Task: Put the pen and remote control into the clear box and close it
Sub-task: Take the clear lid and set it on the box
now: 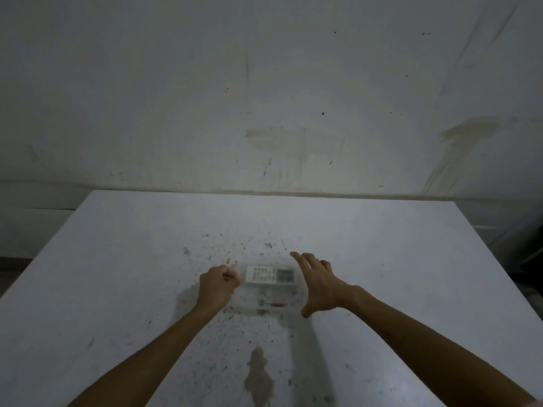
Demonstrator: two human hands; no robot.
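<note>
The left hand is curled into a fist at the clear box's left end; the right hand is spread open at its right end. The remote control and pen are seen inside the box on the tabletop.

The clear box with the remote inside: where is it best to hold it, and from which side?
Probably by its two short ends, one hand from each side. The clear box lies flat and long across the table, left hand and right hand already flank it.
</note>
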